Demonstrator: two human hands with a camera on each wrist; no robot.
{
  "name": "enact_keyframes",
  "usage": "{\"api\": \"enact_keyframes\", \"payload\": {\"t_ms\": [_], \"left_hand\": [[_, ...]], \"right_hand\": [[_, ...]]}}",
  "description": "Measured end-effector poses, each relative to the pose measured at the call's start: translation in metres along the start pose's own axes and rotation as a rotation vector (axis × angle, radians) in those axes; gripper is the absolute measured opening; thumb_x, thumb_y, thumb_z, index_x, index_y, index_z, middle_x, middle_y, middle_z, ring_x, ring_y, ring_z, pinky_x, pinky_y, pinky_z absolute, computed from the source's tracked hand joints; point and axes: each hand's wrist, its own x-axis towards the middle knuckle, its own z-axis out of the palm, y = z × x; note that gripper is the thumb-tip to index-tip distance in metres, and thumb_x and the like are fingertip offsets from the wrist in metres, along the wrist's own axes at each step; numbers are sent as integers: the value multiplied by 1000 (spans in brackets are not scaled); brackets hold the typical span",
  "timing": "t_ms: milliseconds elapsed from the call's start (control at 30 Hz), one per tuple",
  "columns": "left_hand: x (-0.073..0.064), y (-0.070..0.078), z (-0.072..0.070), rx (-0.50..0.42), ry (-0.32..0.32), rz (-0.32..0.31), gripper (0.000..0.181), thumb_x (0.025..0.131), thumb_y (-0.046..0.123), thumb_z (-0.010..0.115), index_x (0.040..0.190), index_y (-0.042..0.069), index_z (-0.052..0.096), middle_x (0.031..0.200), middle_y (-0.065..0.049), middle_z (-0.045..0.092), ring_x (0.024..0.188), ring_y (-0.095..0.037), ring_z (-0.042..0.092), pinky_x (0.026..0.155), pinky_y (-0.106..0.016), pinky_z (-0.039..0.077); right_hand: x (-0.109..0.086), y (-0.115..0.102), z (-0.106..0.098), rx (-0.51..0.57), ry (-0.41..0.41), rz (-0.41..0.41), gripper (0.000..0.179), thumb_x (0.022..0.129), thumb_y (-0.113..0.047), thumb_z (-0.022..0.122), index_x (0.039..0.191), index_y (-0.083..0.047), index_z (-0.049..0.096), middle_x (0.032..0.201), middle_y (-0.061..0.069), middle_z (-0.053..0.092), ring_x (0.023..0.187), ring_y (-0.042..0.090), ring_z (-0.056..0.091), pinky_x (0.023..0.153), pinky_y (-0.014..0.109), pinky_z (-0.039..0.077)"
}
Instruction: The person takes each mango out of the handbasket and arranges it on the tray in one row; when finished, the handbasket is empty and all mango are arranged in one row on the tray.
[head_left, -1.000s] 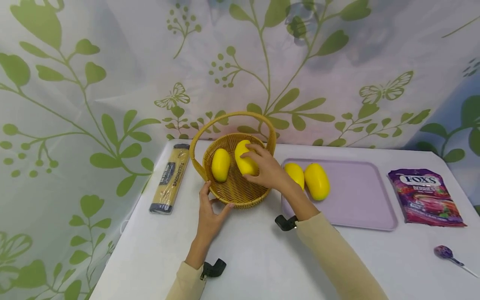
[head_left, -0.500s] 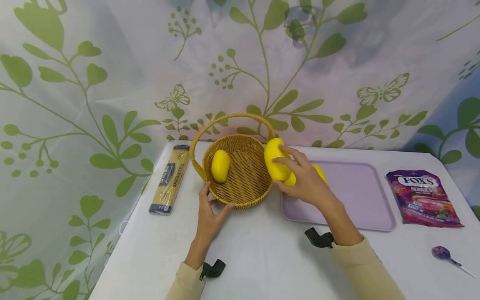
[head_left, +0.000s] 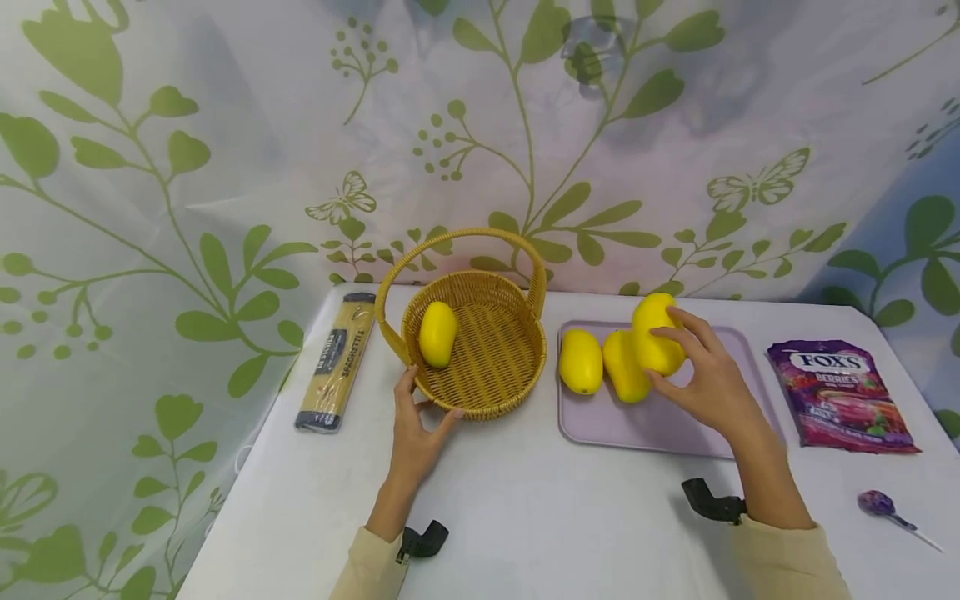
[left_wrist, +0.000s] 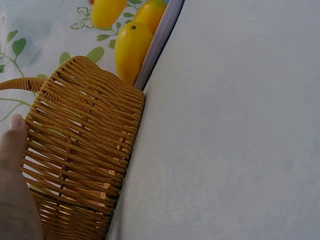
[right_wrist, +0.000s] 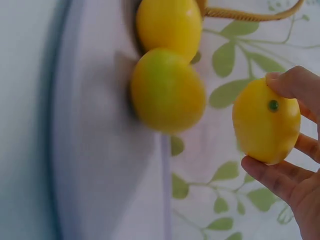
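Note:
In the head view, my right hand (head_left: pixel 708 379) holds a yellow mango (head_left: pixel 652 335) between thumb and fingers, over the lilac tray (head_left: pixel 675 429). The right wrist view shows this mango (right_wrist: pixel 265 122) raised apart from the two others. Those two mangoes, a left one (head_left: pixel 581 362) and a right one (head_left: pixel 624 368), lie side by side on the tray. My left hand (head_left: pixel 417 442) touches the near left side of the wicker basket (head_left: pixel 491 358), fingers spread along its outer wall. One mango (head_left: pixel 438 333) rests inside the basket at its left.
A spaghetti packet (head_left: pixel 337 362) lies left of the basket, whose tall handle (head_left: pixel 465 236) arches above it. Right of the tray are a purple candy bag (head_left: pixel 840 396) and a lollipop (head_left: pixel 877 502). A leaf-patterned backdrop (head_left: pixel 262 167) stands behind the white table (head_left: pixel 540 508).
My right hand has lifted a mango out of the basket and carried it right, over the tray. My left hand has stayed at the basket.

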Motion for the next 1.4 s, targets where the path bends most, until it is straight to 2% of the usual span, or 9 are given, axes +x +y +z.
{"api": "enact_keyframes", "payload": {"t_ms": [200, 233, 467, 667, 833, 1100, 1400], "left_hand": [[-1, -1, -1, -13, 9, -2, 94, 83, 24, 80, 154, 13, 19, 154, -21, 27, 138, -37, 36, 90, -49, 52], [-2, -1, -1, -13, 10, -5, 94, 83, 24, 80, 154, 15, 19, 154, -20, 27, 138, -37, 36, 90, -50, 52], [-3, 0, -1, -10, 7, -9, 94, 83, 24, 80, 152, 3, 21, 154, -20, 27, 138, -37, 36, 90, -49, 52], [-2, 1, -1, -12, 7, -13, 93, 83, 24, 79, 154, 10, 20, 154, -20, 27, 139, -37, 35, 91, -50, 52], [-2, 1, -1, -16, 6, -15, 93, 84, 23, 79, 154, 16, 19, 154, -20, 27, 138, -37, 35, 91, -50, 52], [0, 3, -1, -6, 6, 14, 92, 83, 23, 79, 151, 0, 21, 153, -21, 28, 135, -39, 38, 88, -50, 52], [1, 1, 0, -3, -6, -15, 93, 83, 24, 80, 151, 1, 21, 154, -20, 27, 138, -36, 37, 90, -48, 52]], "right_hand": [[-18, 24, 2, 19, -26, 64, 59, 69, 0, 84, 122, -5, 60, 146, 22, 42, 124, 48, 45, 98, 58, 45], [-20, 27, 3, 23, -32, 66, 59, 69, 1, 84, 122, -4, 59, 145, 23, 42, 124, 49, 45, 92, 65, 42], [-31, 41, 10, 28, -49, 76, 59, 67, 2, 85, 120, -3, 59, 143, 26, 43, 122, 51, 46, 87, 67, 44], [-35, 45, 15, 48, -85, 115, 59, 70, 0, 85, 122, -4, 58, 145, 26, 41, 124, 53, 43, 91, 69, 41], [-37, 48, 17, 45, -123, 112, 59, 70, -1, 85, 123, -4, 57, 145, 26, 40, 125, 54, 43, 92, 69, 40], [-39, 48, 16, 26, -181, 140, 62, 73, -5, 84, 128, -5, 55, 148, 24, 39, 125, 53, 42, 93, 70, 39], [-39, 48, 13, 37, -195, 133, 62, 76, -9, 83, 131, -4, 55, 151, 22, 37, 130, 52, 39, 95, 70, 38]]}}
